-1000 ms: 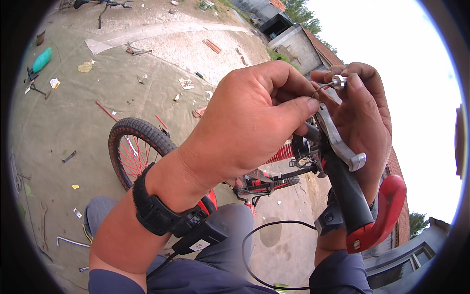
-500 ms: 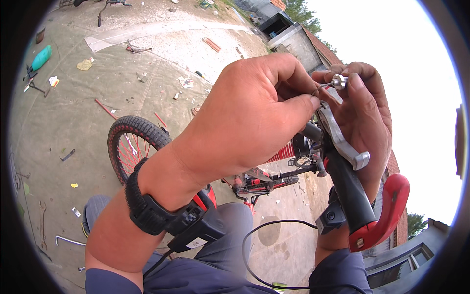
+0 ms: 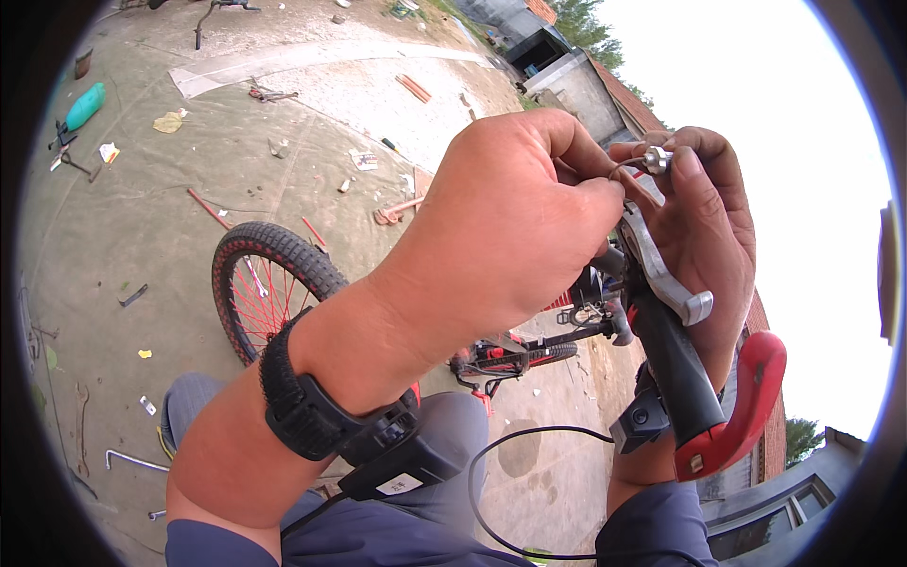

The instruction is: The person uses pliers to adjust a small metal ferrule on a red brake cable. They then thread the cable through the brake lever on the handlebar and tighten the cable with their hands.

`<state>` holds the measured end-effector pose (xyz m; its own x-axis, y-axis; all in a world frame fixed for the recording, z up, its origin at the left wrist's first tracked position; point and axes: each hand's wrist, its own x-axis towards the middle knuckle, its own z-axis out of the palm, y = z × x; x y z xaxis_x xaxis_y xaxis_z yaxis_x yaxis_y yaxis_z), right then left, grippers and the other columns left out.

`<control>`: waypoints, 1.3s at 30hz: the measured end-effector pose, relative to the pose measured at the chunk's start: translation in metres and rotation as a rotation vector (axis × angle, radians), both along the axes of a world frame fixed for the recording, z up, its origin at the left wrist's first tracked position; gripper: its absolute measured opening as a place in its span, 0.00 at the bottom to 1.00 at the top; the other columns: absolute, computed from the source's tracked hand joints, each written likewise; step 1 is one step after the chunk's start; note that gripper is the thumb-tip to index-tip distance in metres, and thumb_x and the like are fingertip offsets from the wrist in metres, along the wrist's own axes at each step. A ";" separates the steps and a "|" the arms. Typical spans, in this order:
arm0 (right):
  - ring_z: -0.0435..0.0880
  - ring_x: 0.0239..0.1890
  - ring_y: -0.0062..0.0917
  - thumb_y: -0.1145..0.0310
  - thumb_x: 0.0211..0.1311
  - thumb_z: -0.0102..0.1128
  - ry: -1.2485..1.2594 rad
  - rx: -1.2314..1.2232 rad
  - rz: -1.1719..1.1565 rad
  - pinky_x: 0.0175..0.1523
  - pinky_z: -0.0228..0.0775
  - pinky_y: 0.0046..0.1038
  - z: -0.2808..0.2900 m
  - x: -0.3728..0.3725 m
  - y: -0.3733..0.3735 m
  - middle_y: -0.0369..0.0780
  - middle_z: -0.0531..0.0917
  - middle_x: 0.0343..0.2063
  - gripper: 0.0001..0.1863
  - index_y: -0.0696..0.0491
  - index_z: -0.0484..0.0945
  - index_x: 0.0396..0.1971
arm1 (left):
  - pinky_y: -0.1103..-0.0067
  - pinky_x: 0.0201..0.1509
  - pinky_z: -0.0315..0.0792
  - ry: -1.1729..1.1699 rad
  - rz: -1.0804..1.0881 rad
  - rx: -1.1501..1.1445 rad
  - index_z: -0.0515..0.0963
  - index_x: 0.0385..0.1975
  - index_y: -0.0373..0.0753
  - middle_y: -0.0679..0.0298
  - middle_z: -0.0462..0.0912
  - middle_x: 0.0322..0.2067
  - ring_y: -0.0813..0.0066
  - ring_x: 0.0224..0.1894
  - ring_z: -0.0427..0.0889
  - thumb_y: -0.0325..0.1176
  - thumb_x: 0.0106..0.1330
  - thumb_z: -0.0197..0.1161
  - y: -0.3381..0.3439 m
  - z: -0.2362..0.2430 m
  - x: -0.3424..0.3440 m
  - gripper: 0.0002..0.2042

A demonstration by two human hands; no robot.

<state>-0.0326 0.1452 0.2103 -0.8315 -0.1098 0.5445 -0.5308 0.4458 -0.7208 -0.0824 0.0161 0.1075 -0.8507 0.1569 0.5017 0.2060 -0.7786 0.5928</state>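
Silver brake lever (image 3: 661, 269) sits on the black handlebar grip (image 3: 675, 378), between the two hands and just below their fingertips. The left hand (image 3: 510, 236) is curled, fingertips pressed together at the top of the lever. The right hand (image 3: 704, 236) wraps behind the lever, thumb and forefinger pinching a small silver nut (image 3: 658, 159). A red bar end (image 3: 742, 406) closes the grip. Below, a bicycle wheel (image 3: 260, 283) stands on a concrete yard floor (image 3: 142, 236) strewn with scraps and tools; brick buildings (image 3: 576, 76) lie beyond.
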 end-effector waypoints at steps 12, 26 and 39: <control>0.83 0.49 0.21 0.67 0.78 0.58 -0.018 0.030 -0.025 0.61 0.75 0.29 0.002 0.002 -0.003 0.33 0.80 0.44 0.08 0.55 0.78 0.48 | 0.79 0.27 0.74 -0.029 0.027 0.001 0.84 0.37 0.27 0.60 0.85 0.23 0.80 0.23 0.81 0.28 0.68 0.65 0.000 0.001 0.007 0.09; 0.79 0.43 0.17 0.65 0.76 0.62 -0.042 0.203 -0.050 0.52 0.69 0.21 0.000 0.005 -0.004 0.35 0.83 0.39 0.11 0.59 0.79 0.44 | 0.83 0.36 0.78 0.096 -0.311 -0.111 0.82 0.47 0.30 0.63 0.86 0.36 0.81 0.34 0.85 0.23 0.73 0.64 -0.034 -0.030 0.002 0.07; 0.80 0.43 0.18 0.64 0.77 0.62 -0.022 0.129 -0.070 0.51 0.70 0.21 -0.002 0.007 -0.006 0.35 0.82 0.39 0.11 0.58 0.78 0.45 | 0.84 0.34 0.78 0.102 -0.395 -0.109 0.82 0.49 0.28 0.61 0.87 0.37 0.80 0.35 0.86 0.22 0.75 0.62 -0.035 -0.037 0.003 0.08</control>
<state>-0.0252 0.1394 0.2087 -0.8514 -0.1186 0.5110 -0.4796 0.5707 -0.6665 -0.0791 -0.0184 0.0708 -0.6611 0.5182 0.5426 -0.0339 -0.7431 0.6683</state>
